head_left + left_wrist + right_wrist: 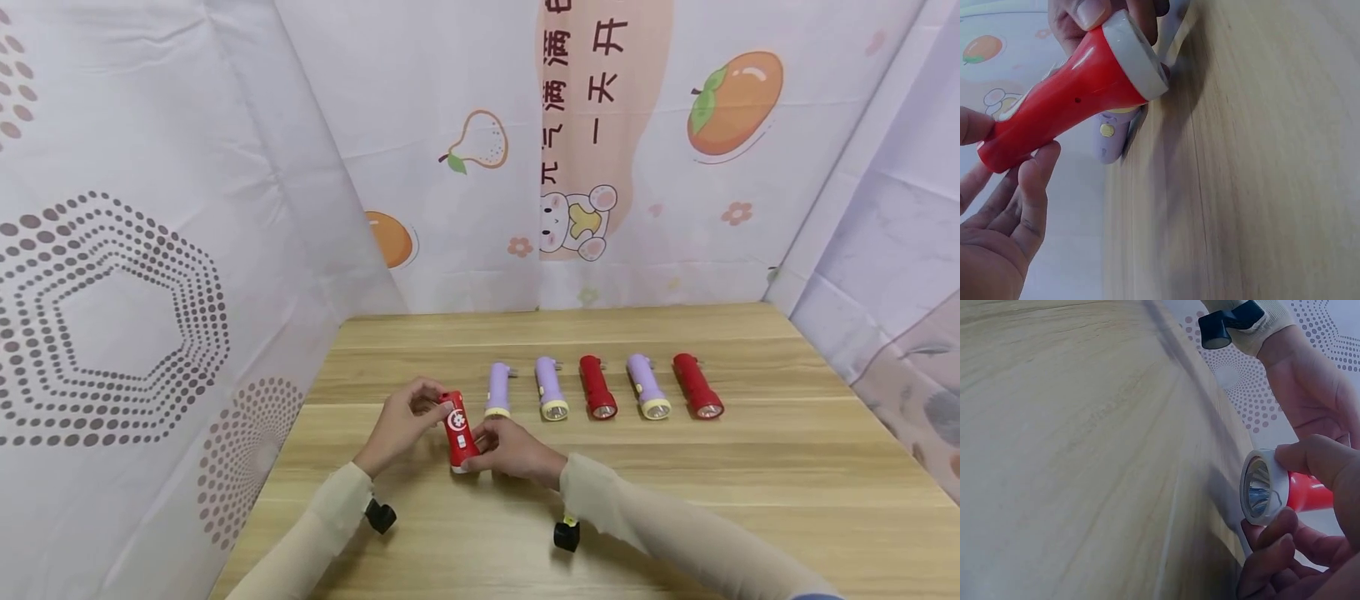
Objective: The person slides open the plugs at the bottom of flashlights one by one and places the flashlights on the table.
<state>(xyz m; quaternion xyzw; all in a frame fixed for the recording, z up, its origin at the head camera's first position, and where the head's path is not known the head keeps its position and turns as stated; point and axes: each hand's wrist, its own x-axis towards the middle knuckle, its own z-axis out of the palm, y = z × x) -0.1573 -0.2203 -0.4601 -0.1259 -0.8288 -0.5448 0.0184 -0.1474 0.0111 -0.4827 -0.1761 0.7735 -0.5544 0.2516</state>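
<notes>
Both hands hold a red flashlight [459,433] with a white rim, tilted just above the table. My left hand [401,421] pinches its narrow tail end between thumb and fingers. The right hand [519,450] grips the wide lamp end, with the thumb and fingers on the white rim [1280,487]. A white printed pattern and a switch show on the side facing up. The right wrist view shows the silvery reflector [1259,487] inside the rim. Just beyond the right hand lies a purple flashlight [498,390] with a yellow rim.
To its right, a row on the wooden table [675,492] continues with a purple flashlight [551,383], a red one [596,383], another purple one [645,383] and another red one [696,383]. Printed cloth [420,75] hangs behind the table and along both sides.
</notes>
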